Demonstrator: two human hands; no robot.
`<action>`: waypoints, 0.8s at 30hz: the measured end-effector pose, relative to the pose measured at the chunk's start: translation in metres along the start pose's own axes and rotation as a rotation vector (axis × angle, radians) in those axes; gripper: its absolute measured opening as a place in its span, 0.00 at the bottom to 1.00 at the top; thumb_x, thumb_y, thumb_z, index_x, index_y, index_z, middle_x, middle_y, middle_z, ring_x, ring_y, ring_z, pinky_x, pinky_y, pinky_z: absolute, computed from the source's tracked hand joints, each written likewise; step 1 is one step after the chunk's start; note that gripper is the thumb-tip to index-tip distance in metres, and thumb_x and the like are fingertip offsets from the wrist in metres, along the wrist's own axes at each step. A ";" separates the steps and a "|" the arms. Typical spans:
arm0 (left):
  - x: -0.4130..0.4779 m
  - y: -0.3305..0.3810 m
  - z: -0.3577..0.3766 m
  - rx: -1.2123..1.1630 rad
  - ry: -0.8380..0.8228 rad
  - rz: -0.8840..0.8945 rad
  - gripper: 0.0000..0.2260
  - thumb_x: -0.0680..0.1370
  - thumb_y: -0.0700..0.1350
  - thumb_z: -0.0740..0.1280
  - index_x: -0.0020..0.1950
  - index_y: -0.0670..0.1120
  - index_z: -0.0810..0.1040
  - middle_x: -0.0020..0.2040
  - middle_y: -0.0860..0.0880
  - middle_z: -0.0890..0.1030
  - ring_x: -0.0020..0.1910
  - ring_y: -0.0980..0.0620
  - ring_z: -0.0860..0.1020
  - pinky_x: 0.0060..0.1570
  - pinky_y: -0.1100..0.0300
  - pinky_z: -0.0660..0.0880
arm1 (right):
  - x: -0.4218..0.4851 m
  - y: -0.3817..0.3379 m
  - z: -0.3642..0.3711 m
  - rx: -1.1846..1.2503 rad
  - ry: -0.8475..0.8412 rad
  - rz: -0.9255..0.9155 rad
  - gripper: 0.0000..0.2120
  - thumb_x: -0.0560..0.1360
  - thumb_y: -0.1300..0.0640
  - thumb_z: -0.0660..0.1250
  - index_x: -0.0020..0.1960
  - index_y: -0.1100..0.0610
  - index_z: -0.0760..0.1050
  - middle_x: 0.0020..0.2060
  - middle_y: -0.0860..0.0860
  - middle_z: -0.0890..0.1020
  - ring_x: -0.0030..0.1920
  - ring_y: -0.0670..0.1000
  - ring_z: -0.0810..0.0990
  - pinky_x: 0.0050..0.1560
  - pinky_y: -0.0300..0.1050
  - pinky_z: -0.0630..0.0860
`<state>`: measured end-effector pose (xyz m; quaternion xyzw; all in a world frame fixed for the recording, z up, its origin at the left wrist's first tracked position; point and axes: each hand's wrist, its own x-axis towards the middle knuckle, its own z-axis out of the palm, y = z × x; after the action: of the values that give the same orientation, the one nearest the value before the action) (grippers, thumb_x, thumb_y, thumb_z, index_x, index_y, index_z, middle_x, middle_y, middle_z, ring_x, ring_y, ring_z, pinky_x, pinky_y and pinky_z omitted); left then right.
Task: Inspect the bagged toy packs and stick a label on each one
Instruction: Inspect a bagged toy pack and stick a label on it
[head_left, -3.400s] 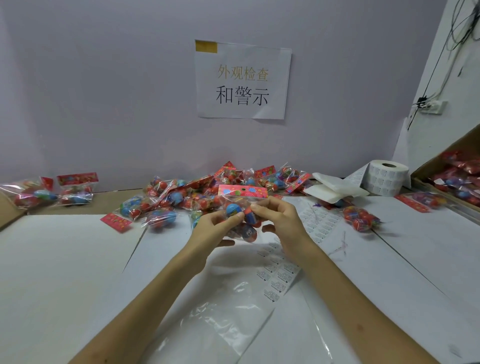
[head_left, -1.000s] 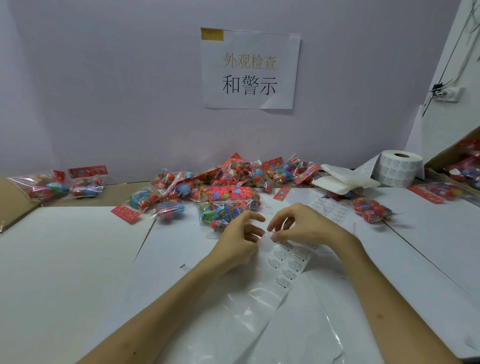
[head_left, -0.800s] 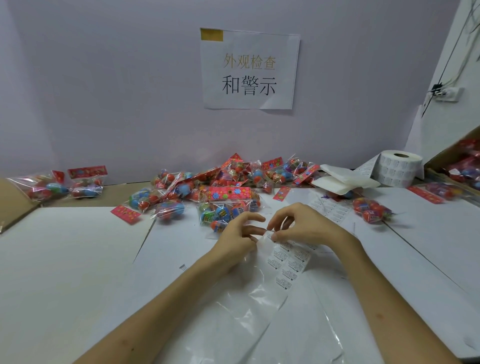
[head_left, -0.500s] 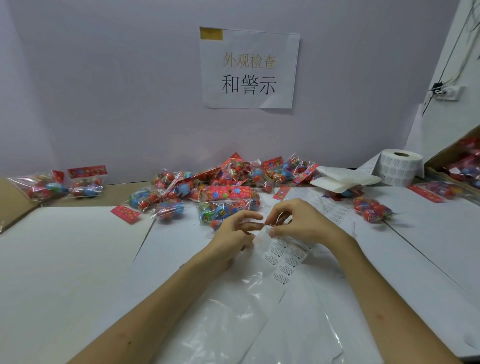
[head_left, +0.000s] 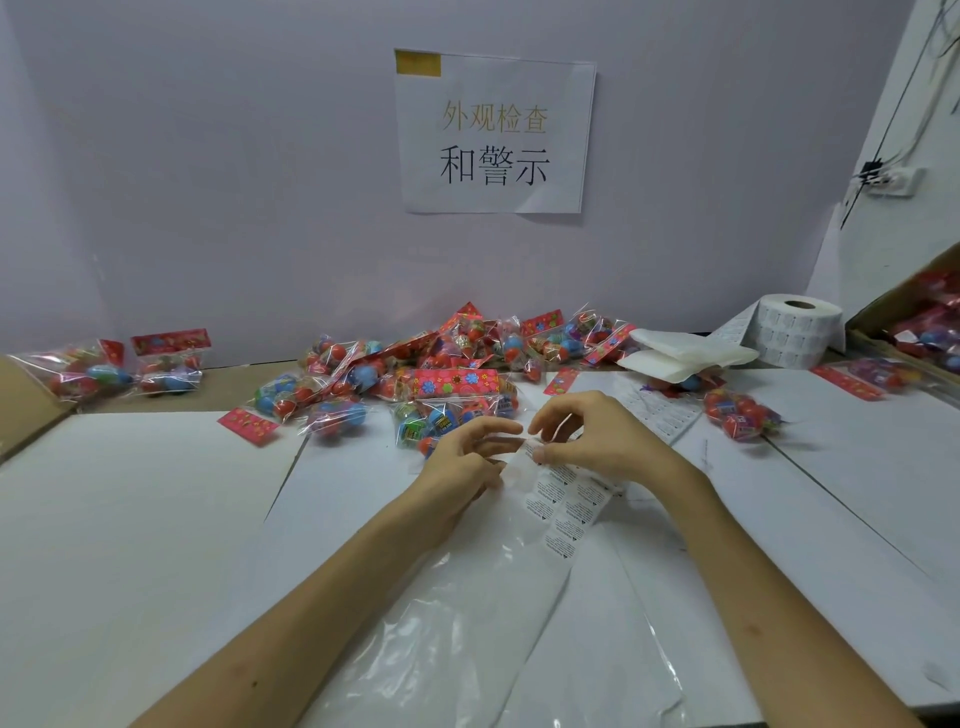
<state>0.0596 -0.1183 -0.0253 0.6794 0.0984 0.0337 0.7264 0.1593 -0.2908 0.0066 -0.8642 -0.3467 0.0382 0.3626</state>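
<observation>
Here, in the head view, the left hand (head_left: 462, 457) pinches the top edge of the label strip (head_left: 566, 512), seemingly to steady the backing while the right hand (head_left: 597, 436) pinches one label (head_left: 531, 448) to peel it. The toy pack (head_left: 457, 400) lies on the worktop (head_left: 156, 519) just beyond both hands. The wall sign (head_left: 493, 135) reads 外观检查 和警示; the label print is illegible.

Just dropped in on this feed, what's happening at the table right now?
A person works bare-handed at a white table. The left hand and right hand both pinch the top end of a label strip, apparently peeling one off. A toy pack lies just beyond the hands, unheld; a pile of packs sits by the wall.
</observation>
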 end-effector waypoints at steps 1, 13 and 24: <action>-0.001 0.000 0.000 0.003 -0.007 0.007 0.29 0.69 0.20 0.57 0.53 0.48 0.83 0.56 0.46 0.85 0.57 0.42 0.79 0.58 0.48 0.76 | 0.000 0.001 -0.001 0.000 0.005 0.005 0.09 0.69 0.51 0.81 0.46 0.46 0.83 0.40 0.44 0.84 0.42 0.43 0.84 0.41 0.36 0.78; -0.004 0.001 0.001 0.032 -0.047 0.027 0.31 0.68 0.20 0.55 0.56 0.48 0.83 0.55 0.51 0.86 0.48 0.47 0.81 0.47 0.54 0.79 | -0.002 -0.003 0.004 -0.019 0.047 -0.018 0.08 0.70 0.57 0.79 0.39 0.47 0.82 0.39 0.42 0.83 0.41 0.41 0.82 0.39 0.36 0.73; -0.003 0.001 0.000 0.063 -0.004 0.017 0.31 0.69 0.22 0.57 0.61 0.49 0.81 0.61 0.46 0.83 0.58 0.39 0.81 0.63 0.37 0.75 | -0.005 -0.005 0.001 0.037 0.019 -0.046 0.11 0.72 0.63 0.70 0.38 0.47 0.82 0.40 0.39 0.83 0.45 0.41 0.81 0.48 0.46 0.79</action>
<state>0.0573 -0.1192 -0.0240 0.7029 0.0924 0.0354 0.7043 0.1530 -0.2911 0.0082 -0.8494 -0.3623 0.0281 0.3826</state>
